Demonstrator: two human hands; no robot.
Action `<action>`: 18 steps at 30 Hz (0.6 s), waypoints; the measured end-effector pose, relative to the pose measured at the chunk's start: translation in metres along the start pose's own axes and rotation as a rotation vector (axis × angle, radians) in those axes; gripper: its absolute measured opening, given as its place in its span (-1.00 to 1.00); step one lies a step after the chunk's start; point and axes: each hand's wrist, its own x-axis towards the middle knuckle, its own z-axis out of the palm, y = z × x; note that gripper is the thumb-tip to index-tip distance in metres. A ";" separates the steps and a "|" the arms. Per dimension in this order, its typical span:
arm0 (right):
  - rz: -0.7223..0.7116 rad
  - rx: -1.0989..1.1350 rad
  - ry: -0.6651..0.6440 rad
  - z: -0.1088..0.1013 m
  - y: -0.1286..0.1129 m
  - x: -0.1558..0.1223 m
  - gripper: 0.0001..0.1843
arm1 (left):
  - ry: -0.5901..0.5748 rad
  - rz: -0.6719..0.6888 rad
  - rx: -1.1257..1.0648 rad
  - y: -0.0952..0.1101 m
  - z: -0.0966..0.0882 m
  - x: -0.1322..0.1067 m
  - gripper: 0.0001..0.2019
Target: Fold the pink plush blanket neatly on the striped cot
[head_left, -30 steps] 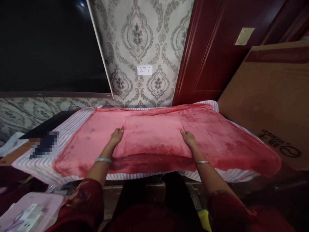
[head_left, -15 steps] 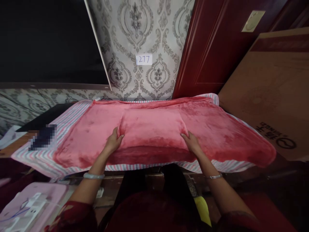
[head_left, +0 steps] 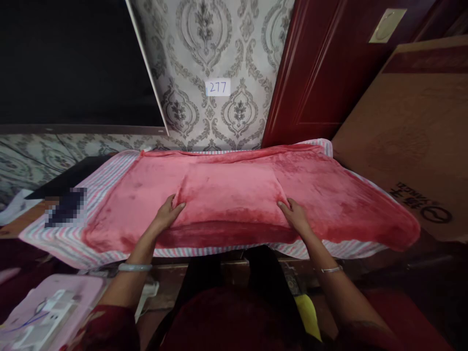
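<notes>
A pink plush blanket (head_left: 230,195) lies spread over a table, its middle part folded back into a raised rectangular flap. At the flap's left edge my left hand (head_left: 167,213) pinches the fabric, thumb on top and fingers tucked partly out of sight. My right hand (head_left: 293,215) grips the right edge in the same manner. Beneath the blanket shows a striped cloth (head_left: 54,239) in pink, white and grey. A darker red strip of blanket runs along the front between my hands.
A large dark TV screen (head_left: 73,63) stands at the back left. On the right leans a big cardboard box (head_left: 413,141) beside a red door (head_left: 310,73). A paper marked 277 (head_left: 218,87) is on the patterned wall. Lower left, a pink stool (head_left: 86,287) bears a white power strip (head_left: 54,312).
Both hands have moved slightly apart, left hand leftward and right hand rightward, still holding the flap's edges. The flap's front part looks a little wider.
</notes>
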 end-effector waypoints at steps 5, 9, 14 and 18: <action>-0.233 -0.121 0.151 -0.021 -0.016 -0.006 -0.43 | 0.158 0.133 0.205 0.020 -0.014 -0.011 -0.31; -0.550 -0.142 0.171 -0.015 -0.067 -0.018 -0.45 | 0.185 0.472 0.415 0.071 0.003 -0.024 -0.42; -0.581 -0.325 -0.062 0.010 -0.119 -0.033 -0.39 | 0.032 0.586 0.558 0.116 0.045 -0.034 -0.34; -0.470 -0.467 -0.187 0.023 -0.116 -0.037 -0.34 | -0.088 0.505 0.596 0.110 0.066 -0.035 -0.27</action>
